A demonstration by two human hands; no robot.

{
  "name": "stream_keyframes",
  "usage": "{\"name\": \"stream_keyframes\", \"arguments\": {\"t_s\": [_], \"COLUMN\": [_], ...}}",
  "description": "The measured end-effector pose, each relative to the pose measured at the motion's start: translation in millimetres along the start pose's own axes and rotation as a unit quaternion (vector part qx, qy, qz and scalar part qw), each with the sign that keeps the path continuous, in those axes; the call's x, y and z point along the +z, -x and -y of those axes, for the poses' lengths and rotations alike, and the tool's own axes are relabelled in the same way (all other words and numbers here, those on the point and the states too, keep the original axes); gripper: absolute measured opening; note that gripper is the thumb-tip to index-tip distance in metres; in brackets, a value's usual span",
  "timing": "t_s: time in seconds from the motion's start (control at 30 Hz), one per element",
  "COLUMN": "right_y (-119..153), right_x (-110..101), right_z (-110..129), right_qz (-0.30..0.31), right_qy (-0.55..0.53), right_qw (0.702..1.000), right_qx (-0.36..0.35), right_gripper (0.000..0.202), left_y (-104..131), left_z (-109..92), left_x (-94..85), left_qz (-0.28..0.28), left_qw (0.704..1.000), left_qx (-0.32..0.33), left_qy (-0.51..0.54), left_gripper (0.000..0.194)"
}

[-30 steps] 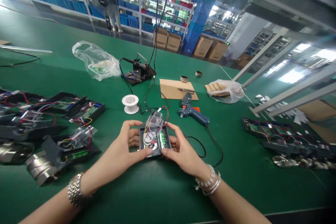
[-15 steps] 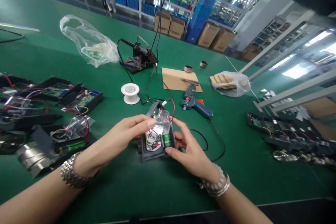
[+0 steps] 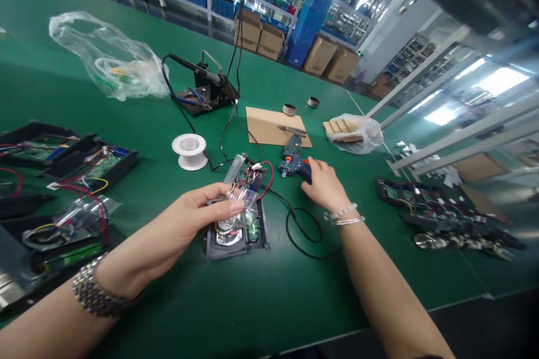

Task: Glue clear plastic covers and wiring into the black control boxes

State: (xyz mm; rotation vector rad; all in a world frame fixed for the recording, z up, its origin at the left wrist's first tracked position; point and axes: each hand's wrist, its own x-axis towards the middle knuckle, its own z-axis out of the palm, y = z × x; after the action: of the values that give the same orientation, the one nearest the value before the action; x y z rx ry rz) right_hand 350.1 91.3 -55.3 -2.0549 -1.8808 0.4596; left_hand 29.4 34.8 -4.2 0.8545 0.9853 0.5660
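One dark grey rectangular plastic housing with wires and circuit parts inside (image 3: pixel 236 244) lies at the centre of the green tabletop (image 3: pixel 252 303), in front of the person. The left hand (image 3: pixel 197 216) is nearly closed over it, thumb and forefinger pinching one crumpled clear plastic piece (image 3: pixel 249 202); its other fingers are partly hidden. The right hand (image 3: pixel 326 185) is curled round the handle of one blue-grey glue gun (image 3: pixel 292 160), which lies beyond the housing and to its right. One watch with a metal-link band (image 3: pixel 95 286) is on the left wrist, and two bracelets (image 3: pixel 345 217) are on the right. One white plastic spool (image 3: pixel 189 151) stands to the left of the gun, with one soldering iron in a black stand (image 3: pixel 208 87) behind it. One flat tan cardboard sheet (image 3: pixel 265 126) carries slim metal tools (image 3: pixel 292 130), too small to count surely; two short grey-brown rings (image 3: pixel 289 109) are at and beyond its far edge. There are two clear plastic bags, one at the far left (image 3: pixel 126 70) and one at the right holding tan cardboard pieces (image 3: pixel 366 132). At least three more open dark housings (image 3: pixel 90 160) lie at the left; the similar ones at the right (image 3: pixel 438 205) overlap too much to count.
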Motion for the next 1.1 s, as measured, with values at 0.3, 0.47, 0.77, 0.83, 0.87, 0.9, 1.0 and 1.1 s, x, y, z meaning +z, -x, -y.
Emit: {"name": "stream_keyframes", "arguments": {"t_s": [0.3, 0.47, 0.77, 0.83, 0.87, 0.9, 1.0, 1.1], "right_y": [-44, -64, -22, 13, 34, 57, 124, 176], "right_x": [6, -29, -56, -55, -55, -55, -54, -53], "right_z": [-16, -31, -20, -7, 0, 7, 21, 24], "right_qz": [0.013, 0.06, -0.003, 0.012, 0.021, 0.031, 0.068, 0.073], "right_qy": [-0.03, -0.215, -0.462, -0.497, -0.509, -0.518, -0.527, -0.465], "right_qw": [0.997, 0.97, 0.883, 0.865, 0.857, 0.852, 0.843, 0.879], "right_qx": [0.076, 0.093, 0.082, 0.075, 0.073, 0.073, 0.082, 0.076], "right_gripper": [0.035, 0.028, 0.036, 0.04, 0.044, 0.047, 0.051, 0.047], "left_y": [-2, -2, 0, 0, 0, 0, 0, 3], "left_z": [0, 3, 5, 5, 5, 6, 9, 14], "left_x": [-9.0, -9.4, -9.0, -8.0, -7.5, -6.9, -4.7, -2.9], "left_qz": [-0.009, 0.0, -0.001, -0.004, -0.007, -0.011, -0.029, -0.04], "left_qw": [0.999, 0.998, 0.999, 0.999, 0.999, 0.999, 0.998, 0.998], "left_qx": [-0.031, -0.032, -0.014, -0.011, -0.01, -0.008, 0.003, 0.014], "left_qy": [0.042, 0.047, 0.048, 0.048, 0.048, 0.048, 0.049, 0.049], "left_gripper": [0.046, 0.044, 0.039, 0.04, 0.04, 0.04, 0.041, 0.043]}}
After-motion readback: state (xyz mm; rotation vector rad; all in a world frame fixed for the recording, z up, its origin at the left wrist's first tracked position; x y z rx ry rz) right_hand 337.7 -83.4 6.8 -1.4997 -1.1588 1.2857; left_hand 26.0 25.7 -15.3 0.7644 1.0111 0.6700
